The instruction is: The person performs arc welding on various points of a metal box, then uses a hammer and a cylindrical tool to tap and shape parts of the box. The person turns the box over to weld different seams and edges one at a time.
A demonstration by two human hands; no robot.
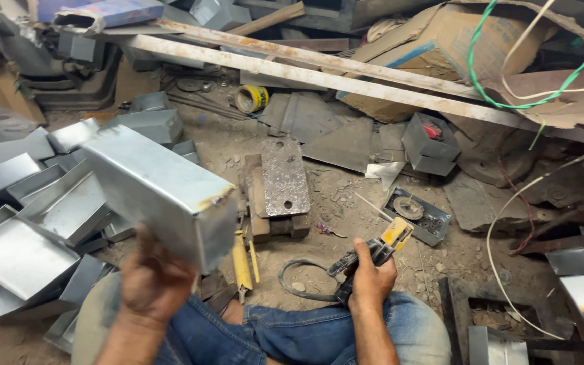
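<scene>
My left hand [151, 280] grips the near end of a shiny sheet-metal box [157, 186], lifted and tilted above my left knee; the hand is blurred. A scorched brown mark shows on the box's near corner. Resting on my right knee, my right hand [371, 277] is closed around a welding electrode holder [380, 249] with a yellow jaw, a thin rod sticking out up-left and a black cable [299, 284] looping down to the dirt floor. In front of me lies a thick rusty steel plate [282, 177] on a low block.
Several similar metal trays and boxes [28, 230] are piled at left. A yellow-handled tool [241, 260] lies by the block. Long rusty angle bars [319, 74] cross the back, with cardboard [441, 40], green and white wires [508, 88] and scrap plates at right.
</scene>
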